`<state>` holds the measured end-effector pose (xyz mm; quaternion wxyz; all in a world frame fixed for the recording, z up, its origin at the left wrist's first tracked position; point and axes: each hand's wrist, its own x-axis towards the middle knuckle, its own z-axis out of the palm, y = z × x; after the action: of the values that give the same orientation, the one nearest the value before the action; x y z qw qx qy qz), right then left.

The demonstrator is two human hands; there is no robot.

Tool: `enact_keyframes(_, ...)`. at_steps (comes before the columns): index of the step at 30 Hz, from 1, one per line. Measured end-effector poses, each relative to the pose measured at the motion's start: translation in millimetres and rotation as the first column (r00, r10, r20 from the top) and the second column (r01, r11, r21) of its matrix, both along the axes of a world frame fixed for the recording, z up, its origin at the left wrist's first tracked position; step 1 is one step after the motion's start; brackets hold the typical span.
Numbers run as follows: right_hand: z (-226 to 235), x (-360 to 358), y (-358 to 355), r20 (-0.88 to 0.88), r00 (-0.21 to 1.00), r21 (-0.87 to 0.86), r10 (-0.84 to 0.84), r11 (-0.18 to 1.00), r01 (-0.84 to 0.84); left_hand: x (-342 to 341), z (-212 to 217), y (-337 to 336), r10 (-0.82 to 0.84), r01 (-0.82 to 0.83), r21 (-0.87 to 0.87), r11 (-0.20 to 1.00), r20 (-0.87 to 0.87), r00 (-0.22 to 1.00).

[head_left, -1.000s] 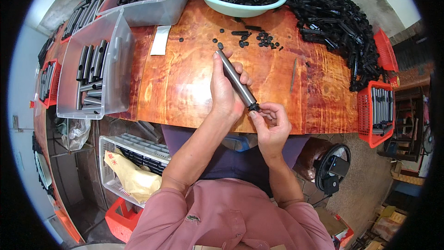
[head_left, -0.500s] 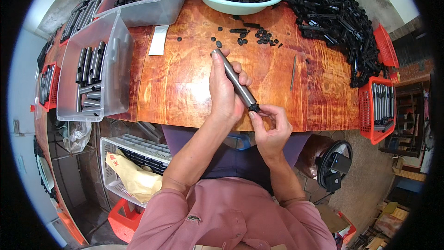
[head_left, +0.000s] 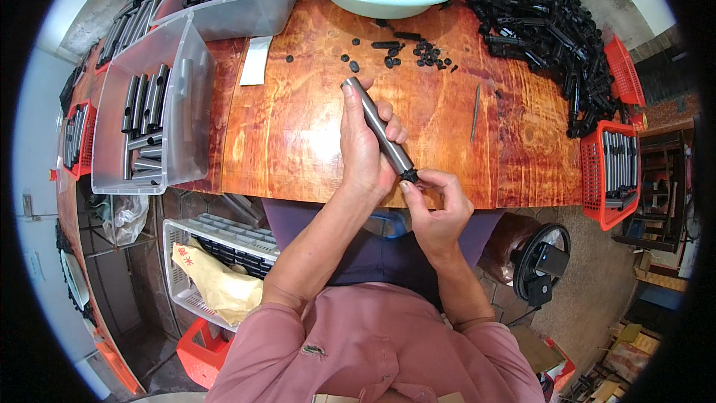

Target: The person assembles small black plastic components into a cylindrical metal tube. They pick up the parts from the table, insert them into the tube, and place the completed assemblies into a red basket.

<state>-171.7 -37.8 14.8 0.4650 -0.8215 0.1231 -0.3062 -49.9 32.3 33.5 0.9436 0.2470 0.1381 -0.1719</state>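
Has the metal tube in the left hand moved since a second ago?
Yes, slightly: the metal tube now shows farther from the oval black piece, toward the near table edge.

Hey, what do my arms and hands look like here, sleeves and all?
Your left hand and right hand are bare, with no gloves or watch visible. The left sleeve and right sleeve are dusty pink and short, leaving the left forearm and right forearm uncovered.
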Motion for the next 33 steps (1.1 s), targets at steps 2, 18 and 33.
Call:
enact_keyframes(2,-0.5,-1.5,0.2,-0.007,1.000,0.021,0.002,1.000,-0.002,-1.4,1.5,0.0,0.001,-0.001,-0.005,1.000,0.008,1.000)
enact_keyframes(18,2.8,-5.7,0.5,-0.058,0.997,0.010,0.054,0.999,-0.053,-4.3,-13.8,2.6,-0.029,0.012,-0.114,0.993,-0.143,0.989)
enact_keyframes(33,5.4,-7.8,0.0,-0.049,0.998,-0.039,0.046,0.998,-0.048,-7.7,-2.3,3.8,0.019,-0.023,-0.025,0.999,-0.141,0.990)
